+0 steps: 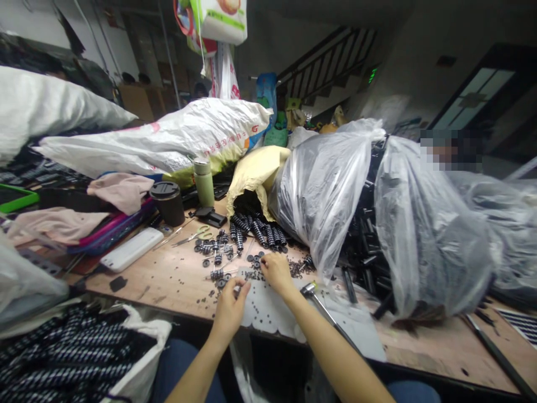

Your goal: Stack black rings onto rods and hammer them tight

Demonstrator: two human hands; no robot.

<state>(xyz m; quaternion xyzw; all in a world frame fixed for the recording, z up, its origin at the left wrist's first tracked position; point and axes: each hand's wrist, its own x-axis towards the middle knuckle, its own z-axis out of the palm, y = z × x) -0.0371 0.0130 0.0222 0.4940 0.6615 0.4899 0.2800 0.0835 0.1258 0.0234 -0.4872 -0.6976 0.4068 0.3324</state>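
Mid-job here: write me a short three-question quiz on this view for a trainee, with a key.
1. True or false: dark bits lie scattered on the grey sheet.
2. Fill in the colour: striped rods lie at the open mouth of the ____ sack.
3. Which hand is nearer that sack? A) left; B) right; C) both equally.

Key:
1. True.
2. Yellow.
3. B, the right hand.

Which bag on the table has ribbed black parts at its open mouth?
The pale yellow bag, just beyond the right hand: ribbed parts lie at its mouth, whereas the clear bag beside it shows plain tubes.
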